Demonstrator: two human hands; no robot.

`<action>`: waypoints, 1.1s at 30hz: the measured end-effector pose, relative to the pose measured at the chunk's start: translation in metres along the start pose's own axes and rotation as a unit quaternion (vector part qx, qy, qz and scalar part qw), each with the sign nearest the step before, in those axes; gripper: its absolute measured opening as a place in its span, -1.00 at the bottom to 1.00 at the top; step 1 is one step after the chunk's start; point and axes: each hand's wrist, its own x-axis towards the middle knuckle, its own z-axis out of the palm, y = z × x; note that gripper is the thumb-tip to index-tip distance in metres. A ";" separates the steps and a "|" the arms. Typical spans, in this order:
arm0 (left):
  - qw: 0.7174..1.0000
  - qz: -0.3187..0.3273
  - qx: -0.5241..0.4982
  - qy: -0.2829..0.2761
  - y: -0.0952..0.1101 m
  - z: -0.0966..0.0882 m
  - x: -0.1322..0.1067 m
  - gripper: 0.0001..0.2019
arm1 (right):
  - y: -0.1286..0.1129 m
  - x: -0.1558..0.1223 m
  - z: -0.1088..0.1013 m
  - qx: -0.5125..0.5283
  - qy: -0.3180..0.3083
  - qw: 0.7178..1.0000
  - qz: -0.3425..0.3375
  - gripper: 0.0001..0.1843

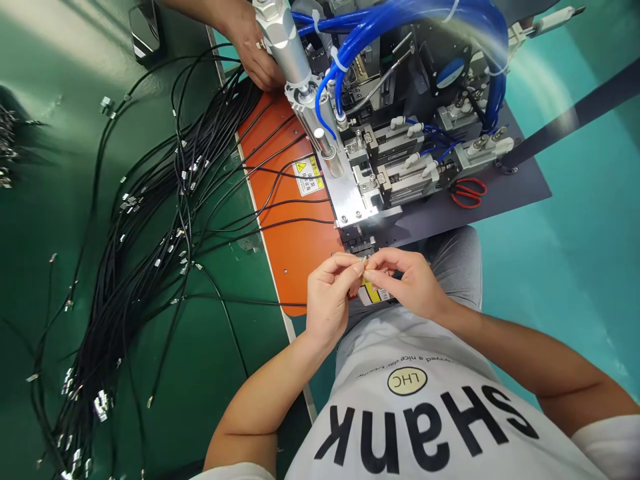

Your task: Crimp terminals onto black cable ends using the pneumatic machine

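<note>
In front of the machine's lower edge, my left hand [327, 293] is closed in a pinch. A black cable [250, 301] runs into it from the green table. Small coloured wire ends [364, 259] show at my left fingertips. My right hand [410, 280] meets them there, thumb and forefinger pressed together on the wire ends. Its other fingers are curled. Just beyond the fingertips is the machine's dark metal fixture [357, 239]. A yellow-and-white label [374, 293] is partly hidden below my hands.
A large bundle of black cables [130, 247] with metal ends covers much of the green table [260, 353]. Several cables cross the orange plate [280, 247] to the pneumatic machine [345, 193]. Red-handled scissors [469, 193] lie to the right. Another person's hand [257, 57] rests beyond the cables.
</note>
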 end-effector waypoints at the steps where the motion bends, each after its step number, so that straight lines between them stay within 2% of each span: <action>1: 1.000 0.001 -0.003 0.003 0.000 0.000 0.000 -0.89 | 0.000 0.000 0.001 -0.002 0.001 1.000 -0.004 -0.89; 6: 1.000 0.004 0.012 0.020 -0.001 0.001 0.000 -0.88 | 0.002 0.000 0.001 -0.040 0.020 0.999 -0.014 -0.90; 12: 0.998 0.017 0.056 0.019 0.001 -0.001 -0.001 -0.83 | -0.006 0.001 -0.016 -0.087 0.031 0.996 0.006 -0.84; 16: 0.997 0.013 0.070 0.006 0.001 -0.002 -0.001 -0.84 | -0.011 0.003 -0.017 -0.071 0.026 0.997 -0.003 -0.89; 22: 0.996 0.010 0.093 -0.001 0.001 -0.002 -0.001 -0.83 | -0.008 0.004 -0.013 -0.047 0.019 0.998 0.021 -0.89; 33: 0.998 -0.008 0.069 -0.004 -0.003 -0.004 -0.001 -0.81 | -0.003 0.005 -0.010 0.032 0.024 0.997 0.059 -0.87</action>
